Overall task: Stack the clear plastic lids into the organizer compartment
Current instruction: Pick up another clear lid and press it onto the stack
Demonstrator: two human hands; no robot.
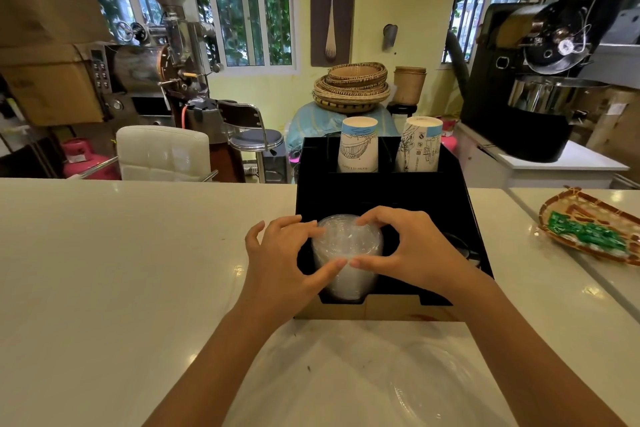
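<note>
A black organizer (381, 194) stands on the white counter in front of me. A stack of clear plastic lids (348, 253) sits upright in its front left compartment. My left hand (280, 260) grips the stack from the left, thumb across its front. My right hand (408, 250) grips it from the right, fingers curled over the top rim. Both thumbs nearly touch at the front of the stack. A clear plastic sheet or bag (415, 388) lies on the counter near me.
Two stacks of printed paper cups (358, 144) (420, 144) stand in the organizer's back compartments. A woven tray with green packets (588, 229) lies on the counter at the right. Coffee roasting machines, a white chair and woven baskets stand beyond the counter.
</note>
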